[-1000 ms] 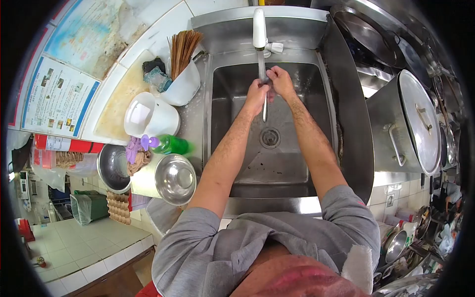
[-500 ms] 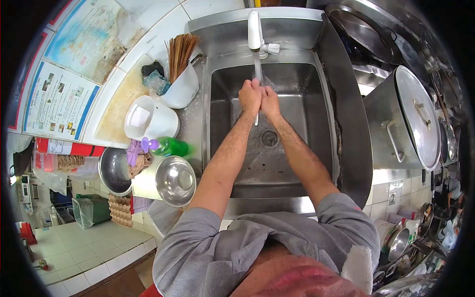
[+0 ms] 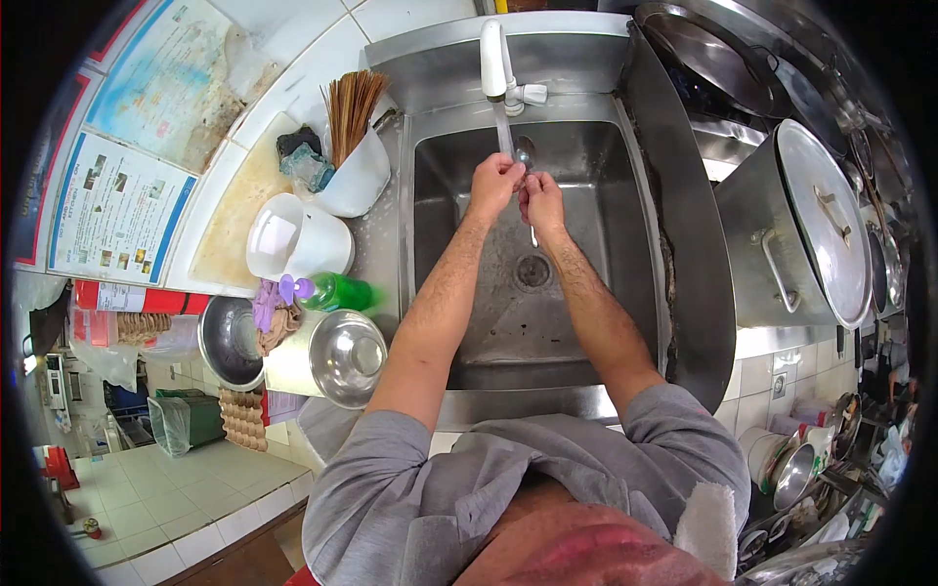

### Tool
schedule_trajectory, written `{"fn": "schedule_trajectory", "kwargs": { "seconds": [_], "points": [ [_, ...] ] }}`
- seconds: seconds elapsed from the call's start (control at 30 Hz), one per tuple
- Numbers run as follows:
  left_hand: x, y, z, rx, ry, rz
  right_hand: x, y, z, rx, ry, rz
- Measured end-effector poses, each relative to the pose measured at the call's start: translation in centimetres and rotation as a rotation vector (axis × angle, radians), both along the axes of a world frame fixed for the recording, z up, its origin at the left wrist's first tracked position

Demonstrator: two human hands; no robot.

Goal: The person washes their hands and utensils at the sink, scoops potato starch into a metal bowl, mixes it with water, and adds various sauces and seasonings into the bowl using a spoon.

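A metal spoon (image 3: pixel 526 150) is held over the sink, its bowl pointing toward the tap and the end of its handle showing below my right hand. My right hand (image 3: pixel 542 203) is closed around the handle. Beside it, my left hand (image 3: pixel 495 186) is closed too, thumb and fingers pinched at the spoon just below the bowl. Water runs from the white tap (image 3: pixel 493 61) onto the area by my left fingers. Beneath both hands lies the steel sink (image 3: pixel 469 342), with a round drain (image 3: pixel 532 272) in its floor. My fingers partly hide the spoon's middle.
Left of the sink stand a white container with a stick brush (image 3: pixel 357 112), a white tub (image 3: pixel 327 237), a green soap bottle (image 3: pixel 340 291) and a steel bowl (image 3: pixel 347 358). A large lidded pot (image 3: pixel 757 230) stands on the right, past the sink's raised side wall (image 3: pixel 694 244).
My hands have drawn slightly apart from their close clasp under the water. The spoon's bowl now shows above them, and its handle end has shifted right. The view has tilted slightly.
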State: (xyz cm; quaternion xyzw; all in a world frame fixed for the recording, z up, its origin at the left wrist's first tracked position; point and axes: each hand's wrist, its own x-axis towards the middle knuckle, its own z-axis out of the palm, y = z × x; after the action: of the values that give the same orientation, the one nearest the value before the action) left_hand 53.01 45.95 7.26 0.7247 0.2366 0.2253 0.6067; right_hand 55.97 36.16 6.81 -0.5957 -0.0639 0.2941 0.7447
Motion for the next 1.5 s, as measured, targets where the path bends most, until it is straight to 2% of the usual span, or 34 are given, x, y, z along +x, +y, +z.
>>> {"fn": "schedule_trajectory", "kwargs": {
  "seconds": [0.07, 0.13, 0.17, 0.23, 0.27, 0.33, 0.37, 0.43, 0.47, 0.5, 0.6, 0.67, 0.77, 0.87, 0.93, 1.07, 1.1, 1.13, 1.17, 1.23, 1.3, 1.37, 1.43, 1.47, 1.5],
  "points": [
    [0.1, -0.2, 0.2, -0.092, -0.012, 0.025, -0.1, -0.2, -0.1, 0.015, -0.017, 0.004],
    [0.4, 0.1, 0.2, 0.231, 0.131, 0.103, -0.2, -0.1, 0.1, -0.004, -0.143, -0.037],
    [0.5, -0.1, 0.2, 0.232, 0.133, 0.103, -0.1, -0.1, 0.1, -0.003, -0.142, -0.037],
    [0.7, -0.6, 0.0, 0.471, 0.070, 0.151, 0.3, 0.0, 0.1, -0.015, -0.180, -0.045],
    [0.8, -0.5, -0.3, 0.472, 0.070, 0.147, 0.4, -0.1, 0.2, -0.015, -0.179, -0.048],
    [0.9, 0.0, -0.9, 0.169, 0.146, -0.005, 0.8, -0.2, 0.5, 0.018, -0.081, -0.035],
    [0.8, 0.2, -0.6, 0.170, 0.145, -0.006, 0.9, -0.3, 0.4, 0.019, -0.082, -0.036],
    [0.4, 0.6, 0.0, 0.282, 0.077, 0.072, 0.9, -0.4, 0.0, 0.071, -0.058, -0.018],
    [0.9, 1.3, -0.2, 0.174, 0.022, 0.130, 0.7, -0.5, 0.2, 0.072, -0.055, -0.019],
    [0.7, 0.5, 2.0, 0.030, -0.080, 0.151, 0.5, -0.7, 0.5, 0.078, -0.093, -0.001],
    [0.7, 1.6, 4.4, 0.144, 0.010, 0.027, 0.3, -0.6, 1.1, 0.096, -0.154, 0.015],
    [0.7, 1.7, 5.3, 0.375, 0.132, 0.037, 0.5, -0.2, 0.9, 0.109, -0.175, 0.012],
    [1.3, 2.3, 4.6, 0.452, 0.097, 0.071, 1.2, -0.1, 0.4, 0.138, -0.229, 0.028],
    [1.4, 2.4, 4.3, 0.538, 0.091, 0.086, 1.3, -0.3, 0.5, 0.061, -0.288, 0.048],
    [1.3, 1.9, 3.8, 0.533, 0.070, 0.123, 1.0, -0.6, 1.1, -0.004, -0.162, 0.119],
    [0.9, 0.0, 1.8, 0.444, 0.063, 0.259, 1.5, -0.2, -0.3, -0.069, -0.203, 0.136],
    [0.8, -0.4, 1.1, 0.447, 0.062, 0.258, 1.3, -0.3, -0.5, -0.159, -0.359, 0.066],
    [0.7, -0.8, 0.3, 0.303, 0.030, 0.257, 1.2, -0.4, -0.7, -0.250, -0.516, -0.004],
    [0.6, -0.9, -0.5, 0.158, -0.002, 0.257, 1.0, -0.4, -0.6, -0.249, -0.516, -0.003],
    [0.5, -0.7, -2.0, 0.077, 0.013, 0.221, 0.7, -0.5, -0.4, -0.240, -0.380, -0.060],
    [0.5, -0.7, -2.4, -0.034, -0.029, 0.201, 1.0, -0.9, -0.1, -0.249, -0.307, -0.005],
    [0.8, 0.2, -1.8, 0.027, -0.011, 0.168, 1.3, -1.0, -0.2, -0.257, -0.240, 0.048],
    [0.9, 1.0, -0.3, 0.089, 0.009, 0.136, 1.2, -0.8, -1.0, -0.344, -0.705, -0.035],
    [0.9, 1.3, 0.5, 0.207, 0.042, 0.145, 1.0, -0.9, -0.4, -0.345, -0.705, -0.035],
    [0.9, 1.5, 1.3, 0.326, 0.075, 0.156, 0.9, -1.0, 0.3, -0.495, -0.812, 0.007]
  ]
}}
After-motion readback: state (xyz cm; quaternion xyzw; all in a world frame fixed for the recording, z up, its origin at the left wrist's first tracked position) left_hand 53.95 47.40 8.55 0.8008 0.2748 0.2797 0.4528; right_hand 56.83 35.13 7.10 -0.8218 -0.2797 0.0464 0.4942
